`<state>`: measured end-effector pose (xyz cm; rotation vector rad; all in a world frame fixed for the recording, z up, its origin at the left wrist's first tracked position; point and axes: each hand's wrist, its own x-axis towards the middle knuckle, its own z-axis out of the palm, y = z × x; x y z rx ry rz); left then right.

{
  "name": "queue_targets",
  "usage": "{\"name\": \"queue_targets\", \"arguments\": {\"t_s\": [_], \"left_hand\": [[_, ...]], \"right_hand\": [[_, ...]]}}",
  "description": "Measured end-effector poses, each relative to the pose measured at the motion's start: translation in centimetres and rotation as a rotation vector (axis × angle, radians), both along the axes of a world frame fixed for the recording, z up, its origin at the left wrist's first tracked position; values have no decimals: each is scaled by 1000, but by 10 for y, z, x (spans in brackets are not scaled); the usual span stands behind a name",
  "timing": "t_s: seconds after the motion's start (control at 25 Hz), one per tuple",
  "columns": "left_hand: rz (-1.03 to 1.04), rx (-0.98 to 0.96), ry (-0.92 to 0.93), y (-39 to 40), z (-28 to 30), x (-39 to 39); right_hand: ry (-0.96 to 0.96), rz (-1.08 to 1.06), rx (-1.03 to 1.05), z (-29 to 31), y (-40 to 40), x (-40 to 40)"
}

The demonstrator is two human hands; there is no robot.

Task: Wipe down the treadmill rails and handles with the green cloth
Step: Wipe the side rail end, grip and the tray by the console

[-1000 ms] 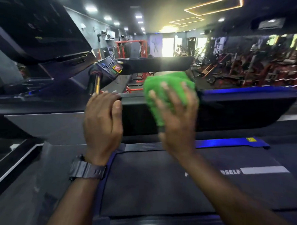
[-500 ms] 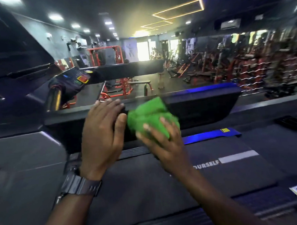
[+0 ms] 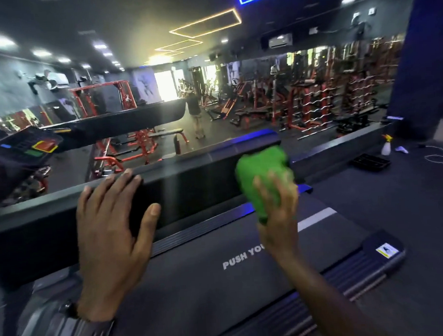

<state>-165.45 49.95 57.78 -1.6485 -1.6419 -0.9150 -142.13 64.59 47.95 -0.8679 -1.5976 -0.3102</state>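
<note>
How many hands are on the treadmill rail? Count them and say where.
2. The left hand rests with fingers spread over the near stretch of the rail. The right hand presses the green cloth against the rail farther along. Neither is hidden.

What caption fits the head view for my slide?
Right hand presses green cloth against treadmill rail; left hand rests on it.

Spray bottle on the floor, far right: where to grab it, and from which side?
Take the spray bottle round its pale body, below the yellow trigger head, coming from the side. It stands upright on open floor; the black tray sits to its left, so come from the right.
</note>
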Motion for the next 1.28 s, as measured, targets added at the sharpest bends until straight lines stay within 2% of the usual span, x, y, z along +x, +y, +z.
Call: {"name": "queue_targets", "arguments": {"t_s": [0.04, 0.08, 0.12, 0.24, 0.28, 0.36, 0.4, 0.44, 0.48, 0.56, 0.64, 0.68, 0.72, 0.8, 0.84, 0.92, 0.96, 1.12, 1.2, 1.28], "left_hand": [[3, 8, -3, 2, 0, 1], [-1, 30, -23, 4, -1, 3], [-7, 58, -52, 6, -1, 5], [-13, 116, -78, 7, -2, 8], [-13, 121, -68, 6, -3, 8], [-4, 129, -54, 7, -4, 8], [0, 136, -54, 9, -4, 8], [-1, 147, -61, 10, -3, 8], [-2, 157, -69, 11, -3, 8], [-3, 157, -45, 11, -2, 4], [-39, 115, 16, 3, 1, -7], [-54, 99, 37, -3, 4, -16], [-41, 105, 55, -11, 7, -25], [62, 171, 66, -28, 11, -45], [120, 206, 54, -37, 14, -55], [192, 250, 17, -50, 13, -70], [222, 270, -11, -57, 11, -77], [195, 407, -263, -79, 4, -99], [150, 439, -311, -86, 5, -105], [80, 425, -314, -88, 5, -107]], "right_hand": [[215, -55, -146, 25, 0, -3], [305, -39, -208, 46, -5, -15], [233, -7, -172, 54, -13, -28], [-227, 101, 77, -1, -18, -25], [-237, 98, 61, -10, -13, -9], [66, 26, -123, 7, -2, 3], [245, -27, -204, 34, -3, -7], [330, -35, -228, 62, -9, -23], [286, 1, -180, 81, -18, -41], [-49, 130, 60, 72, -30, -54], [-278, 199, 163, 56, -24, -24], [-267, 186, 126, 59, -17, -5], [-177, 125, 38, 71, -9, 9], [36, -3, -215, 116, 0, 20], [49, -14, -299, 142, 1, 14], [-172, -7, -316, 174, -16, -25], [-295, 67, -293, 180, -33, -62], [-572, 605, -162, 177, -128, -203], [-614, 749, -197, 189, -124, -202], [-591, 636, -359, 203, -88, -167]]}}
